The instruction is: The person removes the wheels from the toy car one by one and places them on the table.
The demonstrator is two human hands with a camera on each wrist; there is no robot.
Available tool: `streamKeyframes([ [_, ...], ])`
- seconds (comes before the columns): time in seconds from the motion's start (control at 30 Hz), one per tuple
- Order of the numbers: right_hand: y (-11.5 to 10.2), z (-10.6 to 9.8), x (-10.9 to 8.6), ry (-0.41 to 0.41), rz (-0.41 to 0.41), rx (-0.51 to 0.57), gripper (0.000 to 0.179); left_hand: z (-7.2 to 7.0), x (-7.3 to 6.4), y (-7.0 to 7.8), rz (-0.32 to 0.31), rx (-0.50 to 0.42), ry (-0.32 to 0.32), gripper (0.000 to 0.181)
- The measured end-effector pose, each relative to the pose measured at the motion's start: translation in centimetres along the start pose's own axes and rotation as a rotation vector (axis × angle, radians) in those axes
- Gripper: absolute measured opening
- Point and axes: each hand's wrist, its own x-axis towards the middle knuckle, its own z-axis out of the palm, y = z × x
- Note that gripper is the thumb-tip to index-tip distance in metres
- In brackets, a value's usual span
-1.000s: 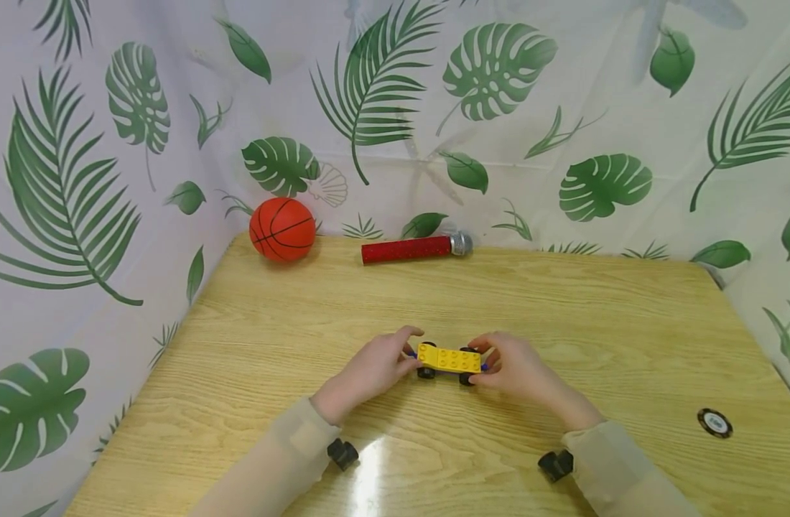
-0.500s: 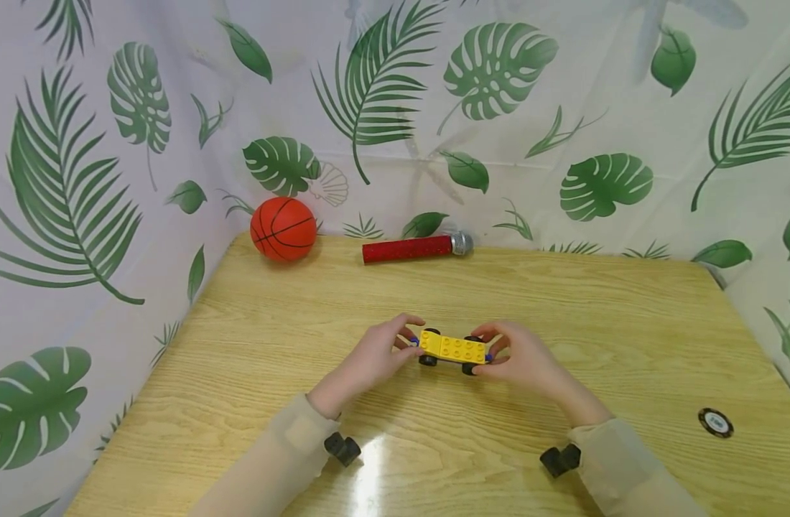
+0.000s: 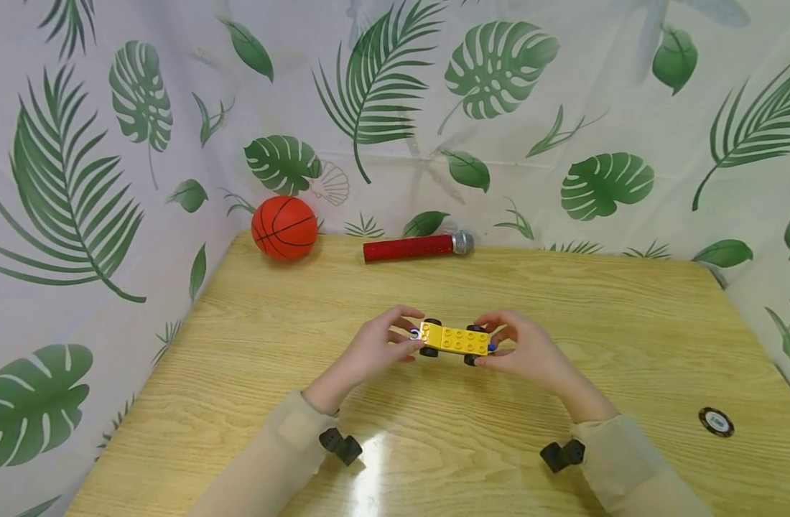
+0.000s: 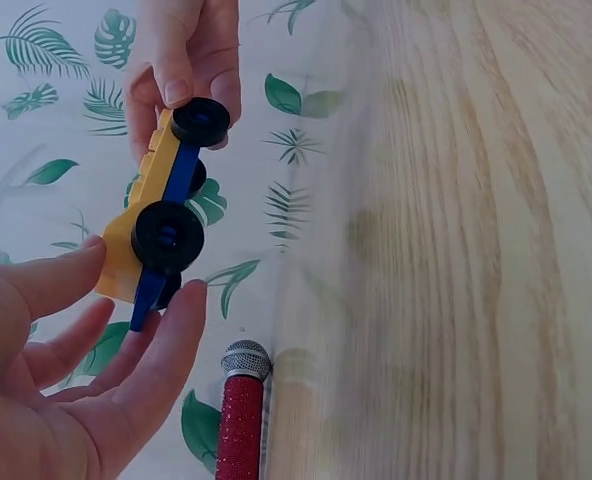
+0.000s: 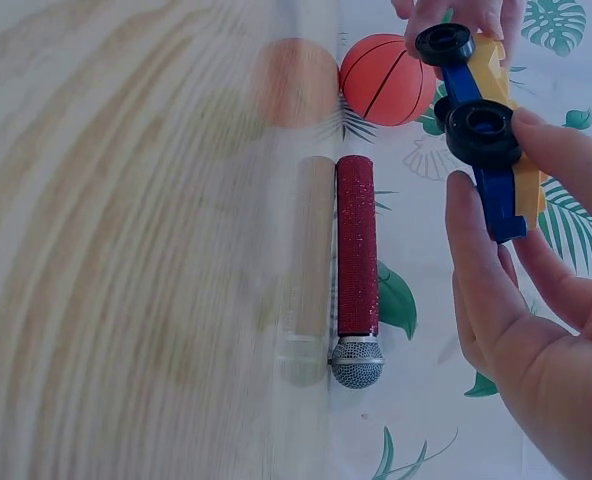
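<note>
A yellow toy car (image 3: 462,340) with a studded top, blue chassis and black wheels is held between both hands above the wooden table. My left hand (image 3: 375,346) grips its left end, thumb on the yellow body and fingers around the blue hitch. At the other end, my right hand (image 3: 523,350) holds the car by the rear wheels. In the left wrist view the toy car (image 4: 148,220) shows its blue underside and wheels side-on, with the left fingers (image 4: 181,330) at its near end. The right wrist view shows the toy car (image 5: 484,130) tilted, the right thumb on its wheel.
An orange basketball (image 3: 284,227) sits at the table's back left corner. A red glittery microphone (image 3: 408,248) with a silver head lies along the back edge. A black-and-white round chip (image 3: 716,421) lies at the right. Leaf-printed cloth (image 3: 395,86) hangs behind the wooden table (image 3: 291,301).
Both hands have raised the toy car from near the tabletop and carried it slightly away and rightward. It has tilted a little, its left end now higher in the view. The other objects stay put.
</note>
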Motion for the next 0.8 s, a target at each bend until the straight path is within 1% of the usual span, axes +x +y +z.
streamKeyframes([
  [0.17, -0.2, 0.0, -0.1, 0.004, -0.011, 0.041, 0.055, -0.1, 0.2, 0.1, -0.038, -0.131, -0.010, 0.046],
  [0.3, -0.4, -0.1, -0.2, 0.016, -0.013, 0.069, 0.055, -0.1, 0.3, 0.2, -0.045, -0.214, -0.012, 0.047],
  [0.47, -0.7, -0.1, -0.4, 0.048, -0.017, 0.051, 0.055, -0.2, 0.4, 0.4, -0.061, -0.289, -0.015, 0.044],
  [0.63, -1.0, -0.2, -0.5, 0.070, -0.019, 0.055, 0.055, -0.2, 0.2, 0.9, -0.056, -0.334, -0.010, 0.042],
  [0.8, -1.0, -0.1, -0.5, 0.083, -0.022, 0.070, 0.056, -0.2, 0.1, 1.2, -0.046, -0.401, -0.002, 0.042],
])
